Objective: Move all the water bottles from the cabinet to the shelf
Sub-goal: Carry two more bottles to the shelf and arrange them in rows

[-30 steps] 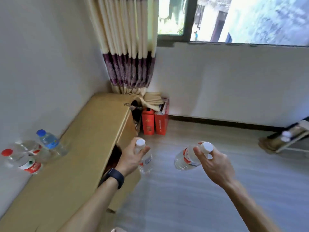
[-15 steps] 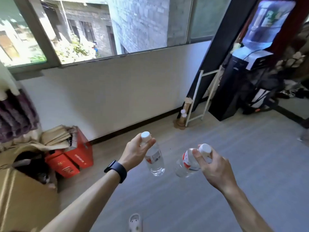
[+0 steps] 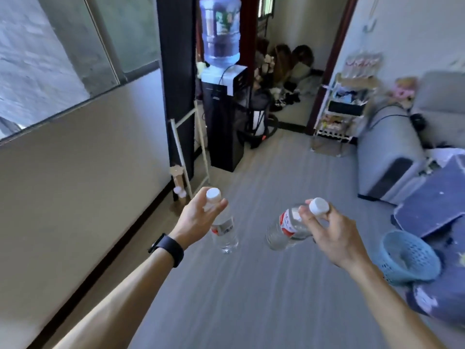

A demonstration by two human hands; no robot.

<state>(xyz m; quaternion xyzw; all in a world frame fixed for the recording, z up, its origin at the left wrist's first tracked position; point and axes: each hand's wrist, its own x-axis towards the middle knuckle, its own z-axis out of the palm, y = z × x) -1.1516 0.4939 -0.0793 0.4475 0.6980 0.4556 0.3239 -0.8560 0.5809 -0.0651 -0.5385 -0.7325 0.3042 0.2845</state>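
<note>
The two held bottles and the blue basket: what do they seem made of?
The left-hand bottle and right-hand bottle look like clear, glossy plastic: the floor shows through them. Their caps are opaque white, probably plastic. The blue basket seems matt moulded plastic, judging by its lattice of holes.

Two clear white-capped water bottles: left bottle (image 3: 224, 229) hangs upright, right bottle (image 3: 289, 229) tilts, both above floor.

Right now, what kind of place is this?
Probably a living room in a home: a water dispenser with a big blue jug stands ahead, what looks like a grey sofa is on the right, and a white shelf rack stands beyond it.
</note>
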